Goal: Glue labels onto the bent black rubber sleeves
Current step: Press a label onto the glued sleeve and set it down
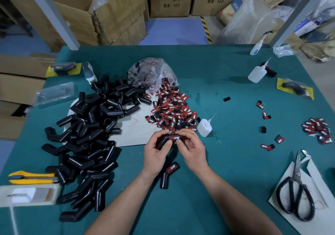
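Several cardboard boxes [117, 17] beyond a teal table [226, 82] with sleeves [90, 126], labels [172, 108], scissors [297, 176].

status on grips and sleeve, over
Left grip and right grip hold sleeve, right pressing label on. Finished sleeve lies nearer the person. Glue bottle close by, not blocking.
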A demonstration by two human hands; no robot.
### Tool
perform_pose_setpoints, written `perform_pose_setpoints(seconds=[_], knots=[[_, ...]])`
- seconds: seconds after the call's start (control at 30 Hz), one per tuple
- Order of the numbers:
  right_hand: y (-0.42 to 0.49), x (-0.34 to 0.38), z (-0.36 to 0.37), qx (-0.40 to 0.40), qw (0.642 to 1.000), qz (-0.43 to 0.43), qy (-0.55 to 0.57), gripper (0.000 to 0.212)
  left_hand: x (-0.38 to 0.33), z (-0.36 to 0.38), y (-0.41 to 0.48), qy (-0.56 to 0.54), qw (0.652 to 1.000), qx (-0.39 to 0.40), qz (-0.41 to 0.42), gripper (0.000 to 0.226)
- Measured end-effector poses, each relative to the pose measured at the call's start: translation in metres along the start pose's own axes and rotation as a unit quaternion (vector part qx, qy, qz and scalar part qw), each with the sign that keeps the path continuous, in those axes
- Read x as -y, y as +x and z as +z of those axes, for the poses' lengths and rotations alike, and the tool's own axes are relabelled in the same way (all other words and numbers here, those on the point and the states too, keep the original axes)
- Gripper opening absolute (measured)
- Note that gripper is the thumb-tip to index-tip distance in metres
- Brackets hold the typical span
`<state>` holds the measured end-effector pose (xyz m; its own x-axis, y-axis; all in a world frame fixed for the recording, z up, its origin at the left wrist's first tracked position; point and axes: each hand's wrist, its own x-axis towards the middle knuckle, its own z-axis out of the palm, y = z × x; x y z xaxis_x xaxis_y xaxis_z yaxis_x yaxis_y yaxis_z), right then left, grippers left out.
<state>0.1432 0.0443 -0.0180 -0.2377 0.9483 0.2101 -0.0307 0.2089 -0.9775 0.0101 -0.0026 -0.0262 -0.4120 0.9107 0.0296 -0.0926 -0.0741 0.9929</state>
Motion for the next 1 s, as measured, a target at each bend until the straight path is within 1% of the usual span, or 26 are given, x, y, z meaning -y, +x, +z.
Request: perform_pose_setpoints(seconds=[0.07, 0.13, 0.2, 0.3, 0.37, 0.43, 0.5, 0.57, 0.67, 0.8, 0.9, 1.0], knots=[[0.001, -0.001, -0.004, 0.007, 0.997, -0.043, -0.057, 0.027, -0.001, 0.001, -0.001, 0.008, 1.000, -0.004, 0.000, 0.029], [0.003, -0.004, -0.008, 0.016, 0.989, -0.100, -0.112, 0.018, -0.002, 0.001, 0.000, 0.016, 1.000, -0.007, 0.005, 0.028], [0.004, -0.006, -0.009, 0.014, 0.978, -0.139, -0.155, 0.016, -0.002, 0.000, 0.000, 0.019, 1.000, -0.007, 0.006, 0.026], [0.006, -0.005, -0.011, 0.009, 0.968, -0.177, -0.177, 0.018, -0.003, 0.000, -0.001, 0.017, 1.000, -0.005, 0.008, 0.025], [0.006, -0.005, -0.013, 0.009, 0.963, -0.195, -0.184, 0.021, -0.006, 0.000, -0.002, 0.025, 0.999, 0.000, 0.023, 0.029], [0.007, -0.006, -0.013, 0.014, 0.964, -0.189, -0.186, 0.017, -0.008, 0.000, -0.003, 0.064, 0.996, 0.010, 0.065, 0.029], [0.007, -0.006, -0.014, 0.017, 0.967, -0.171, -0.187, 0.015, -0.007, 0.000, -0.004, 0.126, 0.986, 0.022, 0.111, 0.021], [0.006, -0.005, -0.016, 0.031, 0.968, -0.167, -0.183, 0.014, -0.004, -0.002, -0.003, 0.170, 0.976, 0.026, 0.132, 0.019], [0.007, -0.005, -0.016, 0.052, 0.966, -0.172, -0.185, 0.014, -0.005, -0.006, -0.002, 0.198, 0.970, 0.021, 0.137, 0.020], [0.007, -0.007, -0.016, 0.054, 0.970, -0.146, -0.187, 0.014, -0.005, -0.007, -0.001, 0.211, 0.967, 0.029, 0.139, 0.020], [0.006, -0.006, -0.017, 0.058, 0.973, -0.126, -0.186, 0.015, -0.004, -0.008, -0.001, 0.208, 0.969, 0.038, 0.130, 0.021], [0.006, -0.003, -0.017, 0.081, 0.975, -0.105, -0.180, 0.019, -0.004, -0.012, 0.002, 0.197, 0.971, 0.061, 0.124, 0.019]])
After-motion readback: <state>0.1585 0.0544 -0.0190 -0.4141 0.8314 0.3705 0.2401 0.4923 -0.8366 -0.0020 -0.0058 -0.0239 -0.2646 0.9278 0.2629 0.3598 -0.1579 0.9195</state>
